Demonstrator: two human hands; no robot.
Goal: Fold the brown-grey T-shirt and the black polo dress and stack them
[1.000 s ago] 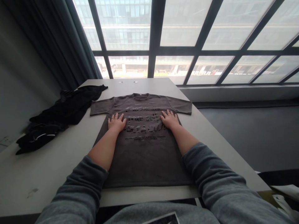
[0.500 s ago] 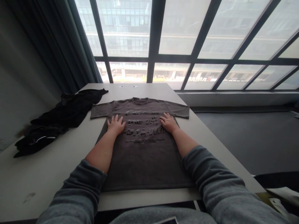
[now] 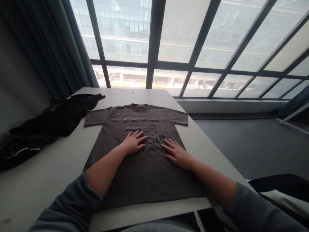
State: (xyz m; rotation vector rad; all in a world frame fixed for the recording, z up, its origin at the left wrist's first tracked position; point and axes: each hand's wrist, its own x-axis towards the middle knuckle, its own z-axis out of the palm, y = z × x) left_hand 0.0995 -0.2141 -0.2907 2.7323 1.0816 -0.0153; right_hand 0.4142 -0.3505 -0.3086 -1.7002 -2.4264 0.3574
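A dark grey T-shirt (image 3: 145,180) lies spread flat, front side up, its neckline at the far end and its short sleeves stretched out to both sides. Black lettering runs across its chest. My left hand (image 3: 132,142) rests on the print with fingers spread, hiding some of the letters. Just below and right of the lettering, my right hand (image 3: 178,154) lies flat on the cloth, fingers extended. Neither hand grasps the fabric.
Under the shirt is a white table (image 3: 60,180). Black garments (image 3: 65,116) are heaped along its left side. A dark curtain (image 3: 48,42) and large framed windows (image 3: 125,32) stand beyond. Grey floor (image 3: 231,138) shows at the right.
Both hands have slid down the shirt toward me; the left also moved inward over the print. The camera view has turned slightly right. The shirt still lies flat.
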